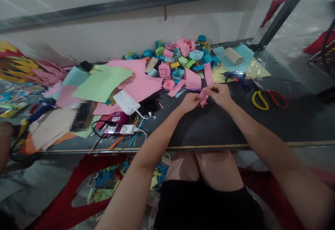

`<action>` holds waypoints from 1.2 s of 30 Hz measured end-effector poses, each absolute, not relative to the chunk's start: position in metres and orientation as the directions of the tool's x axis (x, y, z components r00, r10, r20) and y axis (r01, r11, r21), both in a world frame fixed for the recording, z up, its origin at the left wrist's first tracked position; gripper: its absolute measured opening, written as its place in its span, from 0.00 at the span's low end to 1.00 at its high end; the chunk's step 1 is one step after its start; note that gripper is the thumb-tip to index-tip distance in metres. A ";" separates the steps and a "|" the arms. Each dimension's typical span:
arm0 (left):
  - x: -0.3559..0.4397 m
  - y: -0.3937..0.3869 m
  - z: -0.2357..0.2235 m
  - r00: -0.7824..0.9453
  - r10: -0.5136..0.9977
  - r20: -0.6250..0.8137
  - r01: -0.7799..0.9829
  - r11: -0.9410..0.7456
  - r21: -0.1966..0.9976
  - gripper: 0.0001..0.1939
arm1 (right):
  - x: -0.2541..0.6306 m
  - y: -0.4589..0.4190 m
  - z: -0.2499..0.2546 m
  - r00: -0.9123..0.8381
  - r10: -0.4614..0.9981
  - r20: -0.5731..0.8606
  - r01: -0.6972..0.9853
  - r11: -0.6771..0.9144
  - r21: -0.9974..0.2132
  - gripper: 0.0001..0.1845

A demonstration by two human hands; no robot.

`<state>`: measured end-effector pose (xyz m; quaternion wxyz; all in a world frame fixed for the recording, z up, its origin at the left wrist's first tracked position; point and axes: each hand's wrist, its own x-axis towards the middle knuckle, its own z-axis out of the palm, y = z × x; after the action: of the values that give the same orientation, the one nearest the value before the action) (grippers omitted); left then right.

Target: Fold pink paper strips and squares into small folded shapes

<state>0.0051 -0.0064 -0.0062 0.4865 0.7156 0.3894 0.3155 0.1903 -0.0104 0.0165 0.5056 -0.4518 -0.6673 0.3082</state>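
Note:
Between my two hands is a small piece of pink paper (203, 97), held just above the dark tabletop. My left hand (193, 101) pinches its left side. The fingers of my right hand (219, 93) are closed on its upper right edge. Right behind my hands lie a curved pink sheet (193, 80) and a pink strip (208, 74). A heap of small folded paper pieces (184, 48) in pink, blue, green and yellow rises against the wall.
Scissors (270, 97) with yellow and red handles and a blue glue gun (239, 77) lie to the right. A cardboard tube (233, 56) rests on blue paper. To the left are green sheets (104, 82), a white charger (127, 102), a purple power strip (116, 122) and another person's hand (5, 139).

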 end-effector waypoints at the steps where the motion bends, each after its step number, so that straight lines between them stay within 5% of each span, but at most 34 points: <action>1: 0.005 -0.007 -0.006 0.488 0.869 0.083 0.254 -0.232 0.939 0.16 | 0.190 -0.011 0.016 -0.074 0.915 0.397 0.288 0.401 -0.870 0.24; 16: 0.004 -0.002 -0.014 0.459 0.859 0.227 0.236 -0.365 0.901 0.21 | 0.191 -0.007 0.013 -0.045 0.919 0.392 0.159 0.394 -0.905 0.24; 23: 0.003 -0.008 -0.007 0.457 0.871 0.179 0.310 -0.345 0.886 0.23 | 0.187 -0.009 0.014 -0.092 0.902 0.422 0.108 0.430 -0.896 0.20; 28: 0.007 -0.008 -0.010 0.528 0.845 0.086 0.237 -0.244 0.940 0.19 | 0.180 -0.012 0.008 -0.129 0.940 0.315 0.085 0.327 -0.941 0.20; 32: 0.007 -0.005 -0.011 0.554 0.830 0.067 0.180 -0.198 0.964 0.18 | 0.180 -0.015 0.008 -0.155 0.931 0.330 0.213 0.357 -0.909 0.22; 36: 0.002 -0.003 -0.007 0.617 0.781 0.090 0.161 -0.238 0.958 0.20 | 0.186 -0.016 0.013 -0.320 0.844 0.431 0.480 0.537 -0.694 0.25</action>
<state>0.0021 -0.0026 -0.0072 0.5260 0.7294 0.3231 0.2948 0.1865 -0.0157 0.0134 0.3999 -0.4243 -0.7800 0.2273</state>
